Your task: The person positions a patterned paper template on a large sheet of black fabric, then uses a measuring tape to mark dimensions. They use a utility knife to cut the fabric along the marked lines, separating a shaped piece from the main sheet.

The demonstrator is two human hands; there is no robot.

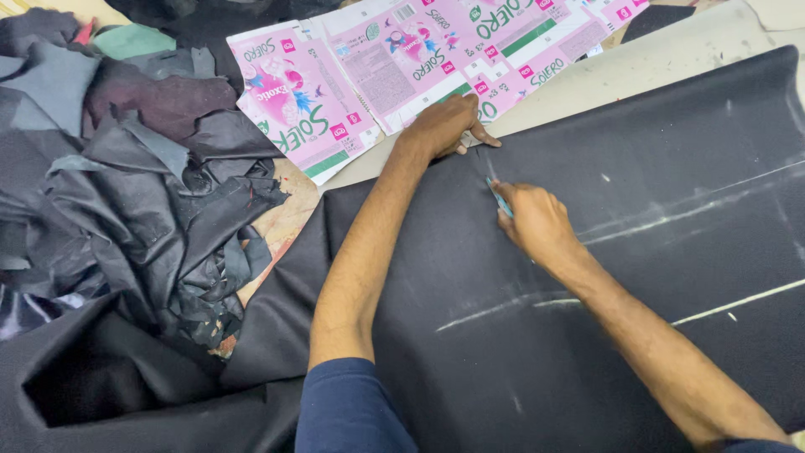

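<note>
The right hand (535,222) is closed in a tight grip around a small teal-handled tool (500,200), most likely a marker or a blade, though too little of it shows to say which; its tip meets the large sheet of black material (654,277) close to the sheet's far edge. Just beyond it, the left hand (444,124) lies palm down with fingers spread and holds nothing, pressing the edge of the sheet flat where it meets the pale bench (646,63). The black sheet covers most of the bench in front of the person and runs out of view on the right and at the bottom. Several pale chalk lines (671,220) already cross it: a long, smudged pair slanting up toward the right, a lower one running toward the right edge, and a short stroke nearer the middle. Judging by these, a good part of the marking out looks done, while the stretch at the far edge under the tool is the part in hand, and no finished cut or separated piece is visible in the sheet itself. Past the left hand, flattened pink and white printed cartons (352,84) lie on the bench, overlapping each other. To the left, a crumpled heap of dark offcuts (142,193) is piled up, with a greenish scrap (130,39) at its far end.
</note>
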